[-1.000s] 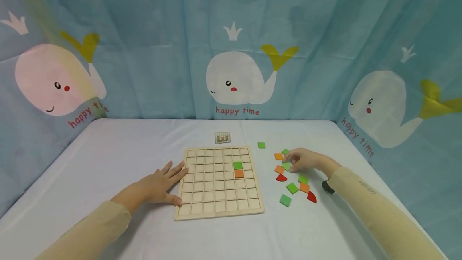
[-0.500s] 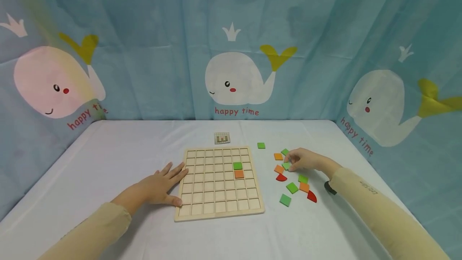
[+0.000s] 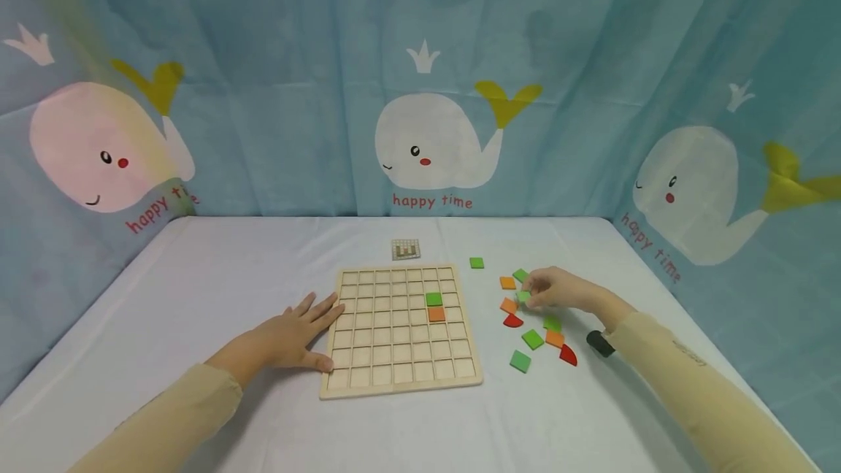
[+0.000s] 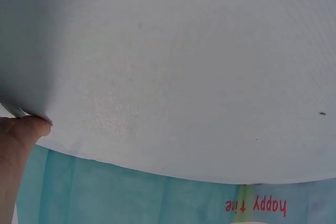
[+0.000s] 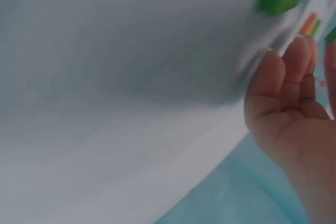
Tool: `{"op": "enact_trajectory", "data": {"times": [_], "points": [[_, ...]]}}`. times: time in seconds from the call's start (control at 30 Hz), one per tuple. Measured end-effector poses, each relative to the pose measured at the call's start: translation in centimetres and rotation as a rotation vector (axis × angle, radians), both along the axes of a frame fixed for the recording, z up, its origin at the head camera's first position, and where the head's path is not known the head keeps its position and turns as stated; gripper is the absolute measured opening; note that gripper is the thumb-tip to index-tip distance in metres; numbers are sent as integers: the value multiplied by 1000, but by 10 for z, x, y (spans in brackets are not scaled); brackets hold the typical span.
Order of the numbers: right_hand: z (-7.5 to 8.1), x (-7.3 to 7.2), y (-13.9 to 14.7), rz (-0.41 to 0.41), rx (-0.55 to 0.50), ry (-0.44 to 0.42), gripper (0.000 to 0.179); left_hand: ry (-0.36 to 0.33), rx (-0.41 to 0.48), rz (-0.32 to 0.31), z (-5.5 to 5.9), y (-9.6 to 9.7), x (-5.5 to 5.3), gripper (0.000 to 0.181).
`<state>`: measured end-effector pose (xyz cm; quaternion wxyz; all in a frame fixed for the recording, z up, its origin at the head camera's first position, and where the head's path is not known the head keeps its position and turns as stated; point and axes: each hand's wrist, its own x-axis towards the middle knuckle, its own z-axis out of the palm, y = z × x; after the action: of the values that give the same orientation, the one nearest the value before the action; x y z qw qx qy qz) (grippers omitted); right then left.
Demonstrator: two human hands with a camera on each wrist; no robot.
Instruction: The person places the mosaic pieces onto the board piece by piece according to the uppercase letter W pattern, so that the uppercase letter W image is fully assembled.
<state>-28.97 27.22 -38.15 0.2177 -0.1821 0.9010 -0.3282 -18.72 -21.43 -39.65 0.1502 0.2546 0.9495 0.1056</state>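
Note:
A wooden grid board (image 3: 401,390) lies flat on the white table in the head view. It carries one green square tile (image 3: 434,299) and, just below that, an orange square tile (image 3: 436,314). My left hand (image 3: 289,334) rests with spread fingers on the board's left edge; in the left wrist view only part of that hand (image 4: 21,140) shows. Among the loose tiles on the right, my right hand (image 3: 558,289) pinches a light green square tile (image 3: 523,297) between thumb and fingers. The right wrist view catches the curled fingers of this hand (image 5: 289,98), with the pinch mostly out of frame.
Several loose tiles lie right of the board, including an orange square (image 3: 508,282), a green square (image 3: 520,361) and a red quarter-circle (image 3: 568,355). Behind the board lies a small pattern card (image 3: 405,249). A blue whale-print curtain (image 3: 296,130) encloses the table.
The light green tile has shifted slightly away from the orange tile beside it, along with my right fingers, and appears a little lifted. My left hand stays on the board.

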Motion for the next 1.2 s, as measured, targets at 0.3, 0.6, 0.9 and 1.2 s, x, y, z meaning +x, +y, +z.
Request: {"op": "enact_trajectory", "data": {"times": [0.3,0.6,0.9,1.2], "points": [[10,17,-16,-32,-38,14,18,11,3,-5,-1,-1,-2,104],[28,35,-31,-24,-97,109,19,10,7,-4,-2,-1,-2,105],[30,41,-46,-39,-131,140,20,20,7,-7,-1,-1,-1,104],[25,48,-62,-65,-169,196,22,24,4,-3,-3,-1,-1,105]]}}
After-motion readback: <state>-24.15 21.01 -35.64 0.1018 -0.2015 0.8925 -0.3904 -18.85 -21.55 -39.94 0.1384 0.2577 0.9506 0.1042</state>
